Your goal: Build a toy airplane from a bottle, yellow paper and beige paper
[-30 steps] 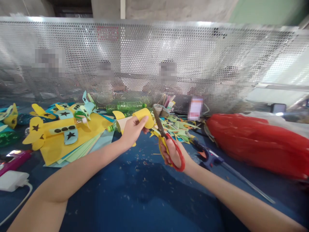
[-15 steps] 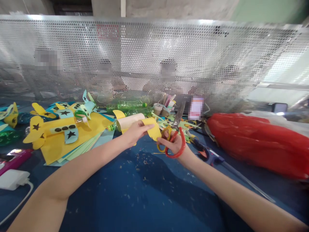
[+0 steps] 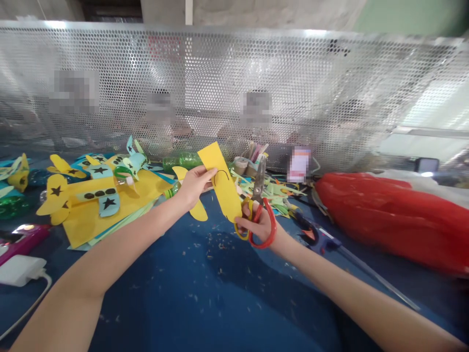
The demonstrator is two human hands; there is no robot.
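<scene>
A strip of yellow paper (image 3: 224, 193) with a rounded lower end and a curved dark line drawn across it is pinched near its upper part by my left hand (image 3: 196, 186). My right hand (image 3: 259, 226) is closed around the red and yellow handles of a pair of scissors (image 3: 259, 183), their blades pointing up and away. The right fingertips also touch the strip's lower end. Behind my left hand, a yellow wing-shaped paper piece (image 3: 199, 211) shows; the bottle it appears with is mostly hidden.
Paper-and-bottle airplanes (image 3: 93, 193) lie left on paper sheets (image 3: 78, 232). Paper scraps (image 3: 282, 188) and cups with sticks (image 3: 252, 166) sit behind the scissors. A blue glue gun (image 3: 320, 237) and red plastic bag (image 3: 388, 220) are right. A perforated metal panel (image 3: 220, 68) stands behind.
The yellow strip, bent over before, is now straightened and upright, its drawn line showing. The scissors have shifted slightly left and down with my right hand. My left hand has moved slightly left.
</scene>
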